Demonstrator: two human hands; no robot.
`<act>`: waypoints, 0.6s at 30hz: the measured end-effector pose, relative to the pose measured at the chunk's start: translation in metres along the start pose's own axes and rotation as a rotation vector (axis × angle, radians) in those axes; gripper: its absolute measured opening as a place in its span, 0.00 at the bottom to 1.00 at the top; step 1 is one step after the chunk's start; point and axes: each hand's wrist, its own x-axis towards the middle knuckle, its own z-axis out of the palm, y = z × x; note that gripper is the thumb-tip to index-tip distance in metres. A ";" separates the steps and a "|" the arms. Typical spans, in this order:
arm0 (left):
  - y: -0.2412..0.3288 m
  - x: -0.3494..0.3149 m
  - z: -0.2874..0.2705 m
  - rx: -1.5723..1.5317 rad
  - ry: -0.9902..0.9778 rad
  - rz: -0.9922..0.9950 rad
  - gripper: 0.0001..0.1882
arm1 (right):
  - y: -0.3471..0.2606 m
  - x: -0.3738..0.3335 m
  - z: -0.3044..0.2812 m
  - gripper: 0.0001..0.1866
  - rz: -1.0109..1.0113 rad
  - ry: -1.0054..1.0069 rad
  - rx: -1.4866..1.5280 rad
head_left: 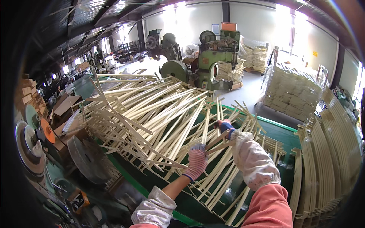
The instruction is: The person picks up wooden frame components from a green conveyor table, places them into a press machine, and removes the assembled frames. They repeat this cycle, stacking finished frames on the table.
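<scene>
My left hand [197, 162], in a red-and-white striped glove, is closed on the near end of a pale slat [217, 146] at the front of a loose pile. A darker brown edge shows on the slat beside the left fingers. Just beyond and to the right, my right hand [225, 127], in a glove with blue and red parts, has its fingers curled; its forearm hides part of its grip, and what it holds is unclear. Pale strips [167, 110], long and slim, lie crisscrossed around both hands on the green table [133, 183].
Bundled slats [323, 159] stand stacked along the right side. A wrapped pallet stack [292, 89] is behind them. Green machines with wheels [216, 60] stand beyond the table. At the left are a round grinding disc [30, 146], an orange disc [47, 130] and cardboard boxes [67, 105].
</scene>
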 end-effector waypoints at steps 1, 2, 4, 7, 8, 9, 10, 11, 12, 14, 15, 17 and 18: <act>0.010 0.000 -0.009 -0.036 -0.012 0.012 0.22 | -0.004 -0.011 -0.004 0.11 -0.089 0.067 0.047; 0.019 0.000 -0.022 0.022 -0.086 0.077 0.24 | -0.006 -0.025 -0.008 0.17 -0.103 0.095 0.023; 0.044 0.005 -0.053 0.329 -0.125 0.263 0.29 | -0.007 -0.054 -0.009 0.37 -0.058 0.171 -0.162; 0.032 0.052 -0.108 0.767 -0.406 0.490 0.37 | 0.001 -0.087 -0.003 0.44 -0.085 0.185 -0.032; 0.020 0.074 -0.122 0.846 -0.613 0.359 0.38 | 0.003 -0.092 0.000 0.44 -0.125 0.140 0.020; 0.007 0.087 -0.132 0.957 -0.753 0.238 0.39 | 0.006 -0.095 0.004 0.44 -0.140 0.108 0.048; -0.004 0.092 -0.139 1.045 -0.965 0.120 0.41 | 0.008 -0.094 0.006 0.45 -0.158 0.127 -0.029; -0.012 0.099 -0.141 1.219 -1.058 -0.007 0.42 | 0.009 -0.092 0.009 0.43 -0.157 0.110 0.116; -0.019 0.103 -0.140 1.163 -1.046 -0.035 0.43 | 0.010 -0.088 0.011 0.41 -0.135 0.102 0.227; -0.027 0.103 -0.132 1.136 -1.073 -0.055 0.45 | 0.009 -0.081 0.015 0.40 -0.076 0.084 0.359; -0.028 0.103 -0.126 1.151 -1.050 -0.087 0.44 | 0.007 -0.077 0.017 0.41 0.000 0.108 0.343; -0.034 0.106 -0.120 1.161 -0.959 -0.077 0.43 | 0.002 -0.073 0.021 0.41 -0.004 0.207 0.063; -0.039 0.109 -0.120 1.188 -0.907 -0.118 0.42 | -0.001 -0.073 0.023 0.40 0.020 0.212 0.060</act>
